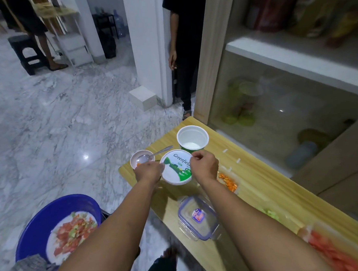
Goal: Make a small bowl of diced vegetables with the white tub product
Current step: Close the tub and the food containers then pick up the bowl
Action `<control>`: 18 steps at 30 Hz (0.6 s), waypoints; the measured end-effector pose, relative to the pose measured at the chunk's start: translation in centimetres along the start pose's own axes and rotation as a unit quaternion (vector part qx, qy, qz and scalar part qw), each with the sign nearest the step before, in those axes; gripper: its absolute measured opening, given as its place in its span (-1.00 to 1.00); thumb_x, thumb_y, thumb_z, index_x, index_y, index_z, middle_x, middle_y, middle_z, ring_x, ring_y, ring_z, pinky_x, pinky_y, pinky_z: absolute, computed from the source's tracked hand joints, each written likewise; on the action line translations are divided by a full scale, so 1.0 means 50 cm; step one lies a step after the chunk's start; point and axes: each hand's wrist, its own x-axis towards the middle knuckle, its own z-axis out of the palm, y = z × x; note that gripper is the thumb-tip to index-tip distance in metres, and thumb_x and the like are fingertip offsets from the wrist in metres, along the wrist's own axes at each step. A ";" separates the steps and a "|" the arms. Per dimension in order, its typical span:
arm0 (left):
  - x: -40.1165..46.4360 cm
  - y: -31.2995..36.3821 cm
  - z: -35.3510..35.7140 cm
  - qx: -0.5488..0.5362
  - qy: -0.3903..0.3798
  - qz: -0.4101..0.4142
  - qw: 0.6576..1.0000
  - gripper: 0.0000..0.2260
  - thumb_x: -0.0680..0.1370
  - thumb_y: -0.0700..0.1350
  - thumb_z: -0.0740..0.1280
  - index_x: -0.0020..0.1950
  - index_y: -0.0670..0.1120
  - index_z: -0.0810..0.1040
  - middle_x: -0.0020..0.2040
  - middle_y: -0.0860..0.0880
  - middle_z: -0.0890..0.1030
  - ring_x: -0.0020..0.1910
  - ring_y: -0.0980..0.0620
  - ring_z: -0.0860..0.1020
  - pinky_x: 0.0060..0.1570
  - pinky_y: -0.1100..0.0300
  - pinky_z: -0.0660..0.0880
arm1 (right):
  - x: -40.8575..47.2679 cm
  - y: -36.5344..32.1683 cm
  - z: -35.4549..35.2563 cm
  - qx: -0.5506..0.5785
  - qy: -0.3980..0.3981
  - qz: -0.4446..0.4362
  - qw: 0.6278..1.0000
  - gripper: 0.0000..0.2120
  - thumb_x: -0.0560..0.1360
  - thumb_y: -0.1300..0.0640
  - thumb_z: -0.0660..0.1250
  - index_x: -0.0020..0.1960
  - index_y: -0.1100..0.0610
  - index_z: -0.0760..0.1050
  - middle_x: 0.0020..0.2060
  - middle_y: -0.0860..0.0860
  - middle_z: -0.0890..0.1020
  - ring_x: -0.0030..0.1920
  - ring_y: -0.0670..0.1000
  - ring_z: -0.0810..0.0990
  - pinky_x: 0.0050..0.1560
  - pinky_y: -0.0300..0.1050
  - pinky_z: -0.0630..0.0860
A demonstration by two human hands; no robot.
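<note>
Both sets of fingers are pinching the lid (176, 169), the left hand (149, 171) at its left edge and the right hand (204, 166) at its far right rim. Behind it the open tub (192, 139) is standing on the wooden surface (262, 184); a spoon (154, 155) is lying across the small bowl (142, 158) just left.

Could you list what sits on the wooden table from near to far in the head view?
Diced red pieces → clear lidded container → diced orange pieces → tub lid, held by both hands → open white tub.
</note>
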 end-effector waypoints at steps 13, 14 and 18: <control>0.089 0.136 0.142 0.013 0.006 0.067 0.998 -0.82 0.29 -0.31 0.48 -0.15 -0.12 0.71 -0.09 -0.16 0.72 -0.02 -0.18 0.67 0.04 -0.07 0.63 | 0.182 -0.062 -0.049 -0.027 0.060 -0.017 0.998 -0.79 0.48 0.27 0.28 -0.08 0.16 0.70 -0.10 0.09 0.72 -0.06 0.11 0.64 -0.11 -0.17 0.52; 0.097 0.142 0.150 0.023 0.007 0.071 0.997 -0.83 0.29 -0.32 0.47 -0.18 -0.11 0.71 -0.10 -0.16 0.72 -0.03 -0.18 0.67 0.04 -0.08 0.63 | 0.193 -0.063 -0.047 -0.034 0.059 -0.017 0.998 -0.79 0.47 0.28 0.28 -0.10 0.16 0.70 -0.11 0.09 0.72 -0.07 0.12 0.64 -0.11 -0.15 0.53; 0.125 0.150 0.174 0.065 0.026 0.080 0.994 -0.83 0.32 -0.30 0.44 -0.14 -0.12 0.71 -0.08 -0.13 0.71 -0.01 -0.13 0.65 0.09 0.02 0.60 | 0.229 -0.061 -0.031 -0.058 0.059 -0.012 0.996 -0.79 0.45 0.29 0.25 -0.17 0.17 0.68 -0.16 0.11 0.71 -0.09 0.15 0.64 -0.10 -0.06 0.58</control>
